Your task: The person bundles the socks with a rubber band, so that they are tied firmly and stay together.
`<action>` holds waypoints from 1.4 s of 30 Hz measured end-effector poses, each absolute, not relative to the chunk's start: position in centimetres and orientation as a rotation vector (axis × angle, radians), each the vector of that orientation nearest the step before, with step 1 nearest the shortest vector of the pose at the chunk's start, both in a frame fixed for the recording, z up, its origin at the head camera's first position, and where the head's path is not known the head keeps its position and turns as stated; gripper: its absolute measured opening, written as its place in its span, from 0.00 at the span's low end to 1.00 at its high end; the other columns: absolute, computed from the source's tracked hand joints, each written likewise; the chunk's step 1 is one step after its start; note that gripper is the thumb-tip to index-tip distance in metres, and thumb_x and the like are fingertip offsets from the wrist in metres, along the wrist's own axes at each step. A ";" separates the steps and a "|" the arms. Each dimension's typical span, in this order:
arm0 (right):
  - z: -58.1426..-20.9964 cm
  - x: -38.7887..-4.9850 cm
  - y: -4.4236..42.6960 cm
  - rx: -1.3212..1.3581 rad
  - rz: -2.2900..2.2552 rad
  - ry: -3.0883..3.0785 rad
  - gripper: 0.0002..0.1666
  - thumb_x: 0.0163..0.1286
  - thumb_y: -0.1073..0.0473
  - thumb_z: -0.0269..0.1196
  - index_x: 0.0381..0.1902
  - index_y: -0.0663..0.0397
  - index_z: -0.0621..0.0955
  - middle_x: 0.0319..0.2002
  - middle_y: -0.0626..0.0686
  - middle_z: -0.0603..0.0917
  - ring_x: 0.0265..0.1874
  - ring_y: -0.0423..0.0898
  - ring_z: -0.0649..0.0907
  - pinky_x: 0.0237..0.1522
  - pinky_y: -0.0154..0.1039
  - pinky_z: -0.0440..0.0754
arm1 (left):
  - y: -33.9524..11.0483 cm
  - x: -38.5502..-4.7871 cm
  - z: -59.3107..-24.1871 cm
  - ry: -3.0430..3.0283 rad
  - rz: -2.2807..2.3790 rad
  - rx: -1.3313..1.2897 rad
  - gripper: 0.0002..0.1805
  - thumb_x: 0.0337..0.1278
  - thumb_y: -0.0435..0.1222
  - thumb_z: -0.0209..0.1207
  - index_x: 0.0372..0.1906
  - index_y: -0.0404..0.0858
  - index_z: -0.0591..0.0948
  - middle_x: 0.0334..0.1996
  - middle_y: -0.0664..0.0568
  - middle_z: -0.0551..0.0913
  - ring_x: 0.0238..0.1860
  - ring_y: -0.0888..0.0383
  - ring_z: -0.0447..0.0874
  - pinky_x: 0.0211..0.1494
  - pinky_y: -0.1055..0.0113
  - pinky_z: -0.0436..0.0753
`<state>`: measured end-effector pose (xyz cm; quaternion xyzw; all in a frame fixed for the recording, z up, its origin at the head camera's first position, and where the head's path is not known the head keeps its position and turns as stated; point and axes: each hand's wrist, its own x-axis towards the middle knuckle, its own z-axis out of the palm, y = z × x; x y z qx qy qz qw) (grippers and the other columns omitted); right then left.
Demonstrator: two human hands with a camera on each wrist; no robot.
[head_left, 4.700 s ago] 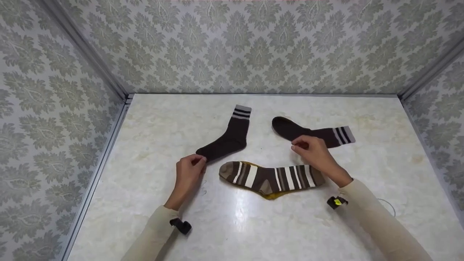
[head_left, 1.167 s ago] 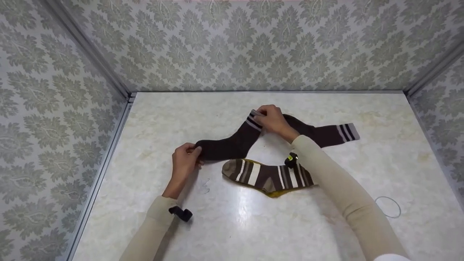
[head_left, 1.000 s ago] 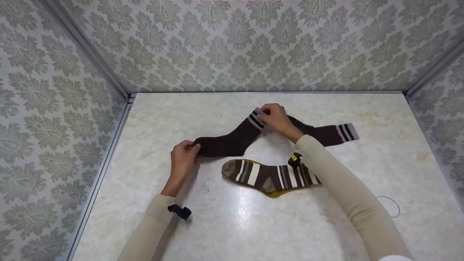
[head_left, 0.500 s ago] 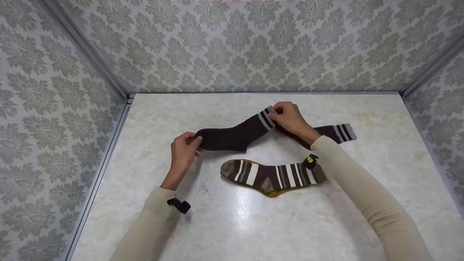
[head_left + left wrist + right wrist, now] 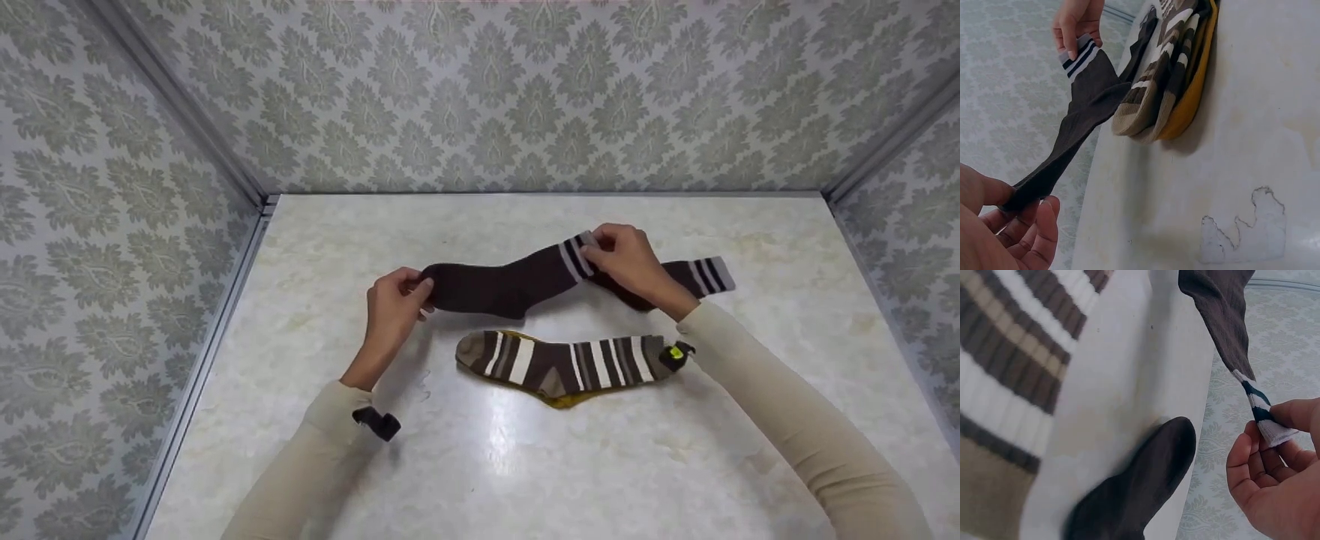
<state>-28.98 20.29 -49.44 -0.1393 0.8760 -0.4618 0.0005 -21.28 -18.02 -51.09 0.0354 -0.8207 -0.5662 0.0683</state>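
Sock (image 5: pixel 487 289) above marbled table (image 5: pixel 585 465), patterned walls (image 5: pixel 536 97)

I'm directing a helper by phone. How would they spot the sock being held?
Over the pale table, just beyond the striped sock, is a dark sock. The left hand pinches its toe, the right hand its grey, black-banded cuff. Unlike its matching neighbour, it is held in both hands.

Dark brown sock (image 5: pixel 480 289) with 2 black stripes, brown-white striped sock (image 5: pixel 559 367)
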 end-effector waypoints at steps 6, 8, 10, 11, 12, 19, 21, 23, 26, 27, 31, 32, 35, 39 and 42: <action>-50.3 -27.4 22.1 -0.427 -1.495 2.744 0.08 0.80 0.61 0.68 0.43 0.63 0.88 0.35 0.60 0.89 0.29 0.42 0.83 0.33 0.32 0.79 | -17.0 -20.5 -50.6 -2.490 -1.735 0.058 0.05 0.76 0.32 0.67 0.44 0.32 0.89 0.29 0.43 0.90 0.30 0.39 0.92 0.26 0.68 0.85; -50.6 -26.8 22.8 -0.418 -1.505 2.750 0.08 0.80 0.61 0.68 0.42 0.63 0.87 0.34 0.60 0.88 0.28 0.41 0.81 0.33 0.32 0.78 | -16.6 -20.3 -50.4 -2.495 -1.744 0.034 0.05 0.76 0.32 0.67 0.44 0.32 0.89 0.30 0.44 0.90 0.31 0.37 0.91 0.26 0.68 0.85; -50.8 -26.2 23.4 -0.412 -1.509 2.756 0.08 0.80 0.61 0.69 0.42 0.62 0.87 0.33 0.59 0.87 0.28 0.41 0.80 0.33 0.33 0.78 | -16.2 -20.1 -50.3 -2.498 -1.746 0.012 0.05 0.75 0.31 0.67 0.44 0.32 0.89 0.31 0.44 0.90 0.30 0.38 0.91 0.26 0.68 0.85; -51.0 -25.9 23.7 -0.407 -1.514 2.756 0.08 0.80 0.61 0.69 0.41 0.62 0.87 0.32 0.59 0.87 0.27 0.41 0.80 0.33 0.33 0.77 | -16.0 -20.0 -50.2 -2.499 -1.748 0.003 0.05 0.75 0.31 0.67 0.44 0.32 0.89 0.31 0.45 0.90 0.30 0.38 0.91 0.26 0.67 0.85; -51.0 -25.6 24.0 -0.402 -1.524 2.751 0.08 0.80 0.60 0.69 0.41 0.62 0.87 0.31 0.58 0.86 0.26 0.41 0.80 0.33 0.34 0.77 | -15.8 -19.9 -50.2 -2.498 -1.750 -0.007 0.04 0.75 0.31 0.67 0.44 0.32 0.89 0.32 0.45 0.91 0.30 0.39 0.91 0.26 0.67 0.86; -51.6 -23.7 25.8 -0.389 -1.602 2.730 0.09 0.79 0.62 0.70 0.39 0.64 0.85 0.27 0.55 0.82 0.24 0.40 0.75 0.31 0.35 0.74 | -14.8 -19.3 -49.9 -2.512 -1.772 -0.060 0.04 0.75 0.30 0.68 0.43 0.33 0.89 0.32 0.46 0.91 0.30 0.36 0.91 0.26 0.67 0.86; -51.6 -23.2 26.3 -0.387 -1.627 2.709 0.09 0.79 0.64 0.70 0.38 0.66 0.84 0.26 0.55 0.81 0.23 0.41 0.75 0.31 0.34 0.74 | -14.6 -19.1 -49.8 -2.515 -1.783 -0.068 0.04 0.75 0.30 0.67 0.43 0.33 0.89 0.32 0.47 0.91 0.30 0.37 0.91 0.26 0.68 0.85; -51.5 -22.6 26.7 -0.392 -1.644 2.694 0.10 0.79 0.65 0.69 0.37 0.67 0.82 0.26 0.56 0.80 0.23 0.41 0.74 0.31 0.35 0.74 | -14.4 -19.0 -49.7 -2.525 -1.788 -0.077 0.04 0.75 0.31 0.67 0.43 0.33 0.89 0.31 0.48 0.91 0.29 0.41 0.91 0.26 0.68 0.85; -51.3 -21.7 27.3 -0.389 -1.649 2.701 0.11 0.79 0.65 0.69 0.36 0.66 0.82 0.25 0.57 0.81 0.22 0.42 0.74 0.30 0.35 0.73 | -14.1 -18.6 -49.5 -2.539 -1.800 -0.088 0.04 0.75 0.31 0.67 0.42 0.34 0.90 0.31 0.49 0.91 0.29 0.43 0.91 0.28 0.63 0.88; -51.2 -21.3 27.4 -0.390 -1.654 2.706 0.11 0.79 0.65 0.69 0.35 0.66 0.82 0.25 0.57 0.81 0.22 0.44 0.75 0.30 0.35 0.73 | -14.0 -18.5 -49.4 -2.544 -1.805 -0.091 0.04 0.75 0.31 0.67 0.42 0.34 0.90 0.30 0.49 0.91 0.29 0.42 0.92 0.29 0.61 0.88; -51.0 -20.0 28.0 -0.358 -1.682 2.703 0.10 0.78 0.65 0.70 0.36 0.66 0.82 0.25 0.60 0.83 0.22 0.50 0.79 0.29 0.34 0.74 | -13.8 -17.9 -49.4 -2.561 -1.828 -0.095 0.04 0.75 0.31 0.67 0.42 0.35 0.89 0.31 0.50 0.91 0.30 0.40 0.92 0.30 0.57 0.89; -51.0 -19.6 28.2 -0.353 -1.683 2.700 0.10 0.78 0.66 0.70 0.36 0.66 0.82 0.25 0.61 0.83 0.23 0.51 0.80 0.29 0.34 0.74 | -13.8 -17.7 -49.5 -2.564 -1.838 -0.096 0.04 0.75 0.32 0.67 0.42 0.35 0.89 0.31 0.50 0.91 0.30 0.40 0.92 0.30 0.58 0.89; -50.9 -18.6 28.7 -0.324 -1.664 2.707 0.10 0.78 0.65 0.70 0.36 0.65 0.82 0.25 0.59 0.83 0.23 0.50 0.80 0.29 0.34 0.76 | -13.6 -17.2 -49.7 -2.581 -1.854 -0.110 0.04 0.76 0.31 0.66 0.42 0.35 0.89 0.31 0.49 0.91 0.29 0.44 0.91 0.30 0.61 0.88; -50.9 -17.3 29.2 -0.272 -1.638 2.712 0.11 0.79 0.63 0.71 0.36 0.64 0.82 0.25 0.54 0.81 0.22 0.45 0.79 0.29 0.34 0.79 | -13.3 -16.5 -50.0 -2.601 -1.888 -0.127 0.04 0.76 0.31 0.66 0.42 0.35 0.88 0.30 0.48 0.90 0.28 0.45 0.92 0.31 0.57 0.89; -51.0 -16.3 29.4 -0.227 -1.657 2.664 0.12 0.79 0.62 0.70 0.37 0.66 0.82 0.26 0.53 0.82 0.23 0.44 0.80 0.29 0.37 0.81 | -13.2 -16.0 -50.2 -2.603 -1.950 -0.113 0.04 0.76 0.31 0.66 0.43 0.34 0.88 0.31 0.47 0.91 0.29 0.43 0.92 0.33 0.54 0.91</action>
